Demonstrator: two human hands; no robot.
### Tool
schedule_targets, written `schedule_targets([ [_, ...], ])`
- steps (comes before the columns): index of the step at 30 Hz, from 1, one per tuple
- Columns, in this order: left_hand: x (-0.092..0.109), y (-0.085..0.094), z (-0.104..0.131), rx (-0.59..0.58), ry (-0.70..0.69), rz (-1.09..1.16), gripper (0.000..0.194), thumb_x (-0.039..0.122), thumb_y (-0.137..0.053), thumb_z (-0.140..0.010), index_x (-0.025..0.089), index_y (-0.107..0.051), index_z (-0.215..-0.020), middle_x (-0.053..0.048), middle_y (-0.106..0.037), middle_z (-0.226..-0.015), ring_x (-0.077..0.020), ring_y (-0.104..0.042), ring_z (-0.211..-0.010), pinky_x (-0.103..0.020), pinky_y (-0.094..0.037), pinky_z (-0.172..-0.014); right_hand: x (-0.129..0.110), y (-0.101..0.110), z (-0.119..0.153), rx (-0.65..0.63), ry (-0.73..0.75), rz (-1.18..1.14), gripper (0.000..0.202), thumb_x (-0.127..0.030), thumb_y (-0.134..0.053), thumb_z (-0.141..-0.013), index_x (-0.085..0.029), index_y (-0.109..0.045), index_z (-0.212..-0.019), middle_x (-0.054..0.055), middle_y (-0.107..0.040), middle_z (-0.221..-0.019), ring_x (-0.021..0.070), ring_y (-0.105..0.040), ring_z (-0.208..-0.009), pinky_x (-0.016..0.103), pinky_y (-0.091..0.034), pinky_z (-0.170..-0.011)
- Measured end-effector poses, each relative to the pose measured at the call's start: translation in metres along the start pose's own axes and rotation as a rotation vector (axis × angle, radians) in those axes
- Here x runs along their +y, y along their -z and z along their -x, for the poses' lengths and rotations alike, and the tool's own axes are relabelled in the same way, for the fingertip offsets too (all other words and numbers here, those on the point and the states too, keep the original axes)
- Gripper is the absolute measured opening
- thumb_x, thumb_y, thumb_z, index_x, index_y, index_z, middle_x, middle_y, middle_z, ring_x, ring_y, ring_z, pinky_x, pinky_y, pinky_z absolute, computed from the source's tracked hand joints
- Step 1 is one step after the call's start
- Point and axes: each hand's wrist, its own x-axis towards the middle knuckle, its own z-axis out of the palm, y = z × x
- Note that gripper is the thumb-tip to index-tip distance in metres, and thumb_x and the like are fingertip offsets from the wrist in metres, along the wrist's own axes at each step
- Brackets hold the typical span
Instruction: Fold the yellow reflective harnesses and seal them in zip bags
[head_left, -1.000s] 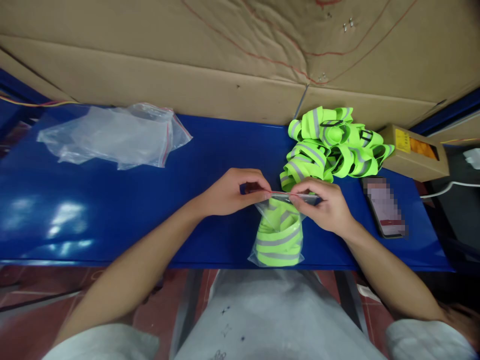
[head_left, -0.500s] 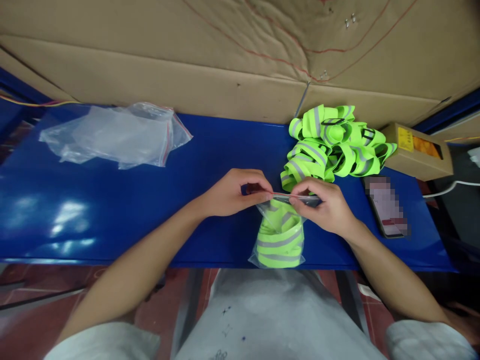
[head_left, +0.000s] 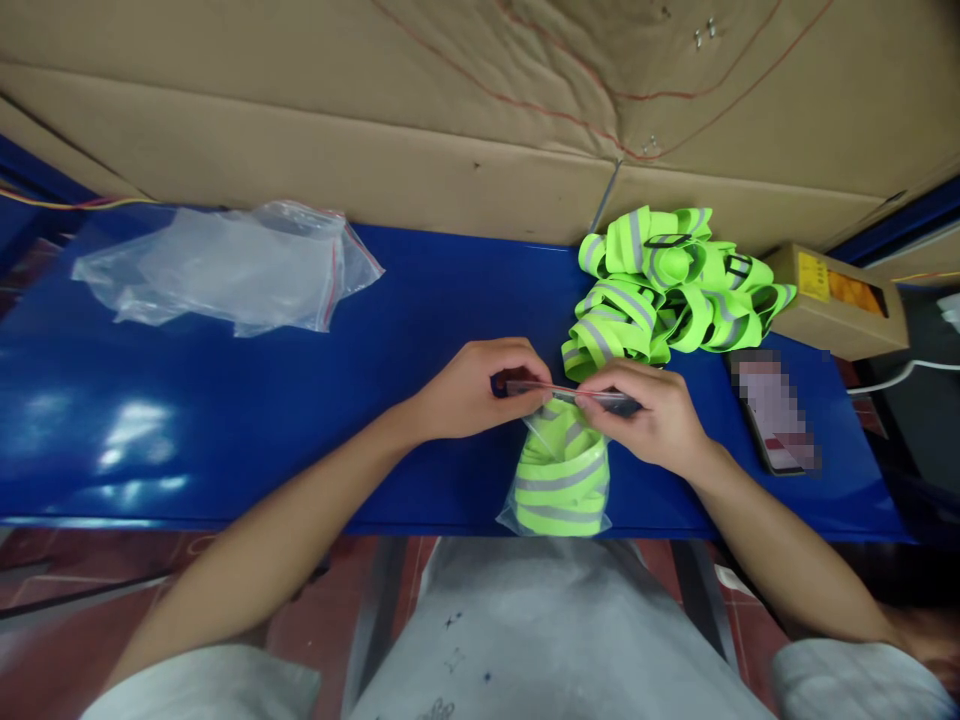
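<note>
A clear zip bag (head_left: 561, 480) holds a folded neon-yellow strap with grey stripes, close to the table's front edge. Its top edge, with a red line, is pinched between the thumb and fingers of my left hand (head_left: 487, 388) on one side. On the other side my right hand (head_left: 645, 408) pinches the same edge, a short way from the left fingertips. Just behind my right hand lies a heap of neon-yellow reflective straps (head_left: 660, 285) with black buckles.
Flat clear bags (head_left: 225, 265) lie at the back left of the blue table (head_left: 247, 430). On the right are a phone (head_left: 776, 415) and a cardboard box (head_left: 847, 300) with orange contents. A brown-covered panel (head_left: 375, 165) rises behind.
My left hand has shifted slightly right along the bag's top edge, closer to my right hand. The bag and my right hand have barely moved.
</note>
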Motion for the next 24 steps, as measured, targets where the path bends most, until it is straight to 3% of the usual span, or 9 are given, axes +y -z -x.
schedule_targets([
  [15, 0.004, -0.008, 0.003, 0.051, 0.022, 0.000, 0.011, 0.025, -0.067, -0.092, 0.016, -0.069, -0.088, -0.001, -0.065, -0.081, -0.0089, -0.056, -0.068, -0.021, -0.043, -0.063, -0.002, 0.001, -0.002, -0.029, -0.043, -0.026, 0.005, -0.018, -0.068, -0.091, -0.023, -0.069, -0.092, 0.001, -0.071, -0.085, 0.0153, -0.067, -0.074, 0.028, -0.053, -0.069],
  [24, 0.007, -0.015, 0.004, 0.059, 0.061, 0.057, 0.006, 0.021, -0.070, -0.088, 0.016, -0.068, -0.091, -0.001, -0.066, -0.086, -0.0100, -0.060, -0.073, -0.020, -0.046, -0.065, -0.004, -0.007, -0.002, 0.028, -0.007, -0.045, 0.007, -0.016, -0.069, -0.091, -0.023, -0.067, -0.093, 0.000, -0.071, -0.084, 0.0148, -0.067, -0.075, 0.028, -0.053, -0.071],
])
